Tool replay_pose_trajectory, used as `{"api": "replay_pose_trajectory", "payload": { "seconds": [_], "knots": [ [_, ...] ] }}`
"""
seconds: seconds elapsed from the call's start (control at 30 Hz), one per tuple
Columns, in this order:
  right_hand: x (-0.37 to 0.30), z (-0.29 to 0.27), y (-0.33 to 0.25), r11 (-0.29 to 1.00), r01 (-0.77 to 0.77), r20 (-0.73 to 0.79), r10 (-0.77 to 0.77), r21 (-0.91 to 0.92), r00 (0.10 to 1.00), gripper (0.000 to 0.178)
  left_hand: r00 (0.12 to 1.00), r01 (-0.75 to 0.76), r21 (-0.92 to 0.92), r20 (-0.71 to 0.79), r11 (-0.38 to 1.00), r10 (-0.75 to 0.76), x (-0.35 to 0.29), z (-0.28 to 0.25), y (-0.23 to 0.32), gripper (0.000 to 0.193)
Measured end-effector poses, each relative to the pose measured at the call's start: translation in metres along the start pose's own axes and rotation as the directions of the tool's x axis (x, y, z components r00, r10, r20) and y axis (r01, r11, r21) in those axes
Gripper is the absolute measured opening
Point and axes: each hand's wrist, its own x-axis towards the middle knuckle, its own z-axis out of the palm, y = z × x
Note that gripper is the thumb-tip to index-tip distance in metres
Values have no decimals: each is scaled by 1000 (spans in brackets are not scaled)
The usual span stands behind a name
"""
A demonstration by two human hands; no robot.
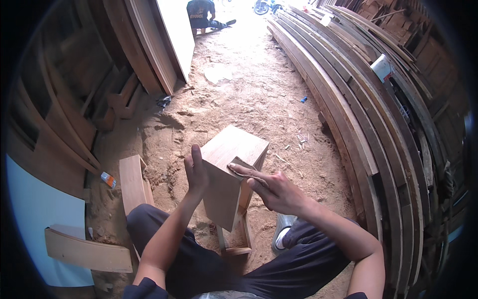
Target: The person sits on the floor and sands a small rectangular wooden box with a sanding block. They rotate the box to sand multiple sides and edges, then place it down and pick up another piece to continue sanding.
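Note:
A pale wooden box (219,189) stands tilted between my knees, its top face toward the far side. My left hand (197,172) grips its left edge, one finger pointing up beside the top; the other fingers are partly hidden. My right hand (279,192) holds a folded piece of brown sandpaper (243,164), fingers laid along it. The sandpaper rests on the near right edge of the top face. Under the box, a small open wooden frame or drawer (235,253) lies on the ground.
Sawdust covers the floor (239,89). Long stacked planks (343,94) run along the right. On the left are a wooden piece (132,182), a curved board (87,249), a white sheet (42,214) and a small container (108,179). Far off, a person (201,14) sits near a doorway.

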Motion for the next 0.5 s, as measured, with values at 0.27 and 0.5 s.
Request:
{"api": "replay_pose_trajectory", "payload": {
  "seconds": [0.27, 0.5],
  "knots": [
    [9, -2, 25, 997, 82, -114, -81, -1, 990, 43, 994, 104, -5, -26, 995, -104, -1, 0, 5, 80],
    [19, -14, 42, 995, -12, -202, -9, -99, 979, 49, 996, 80, -4, 28, 997, -79, 1, -15, -4, 77]
  ]
}}
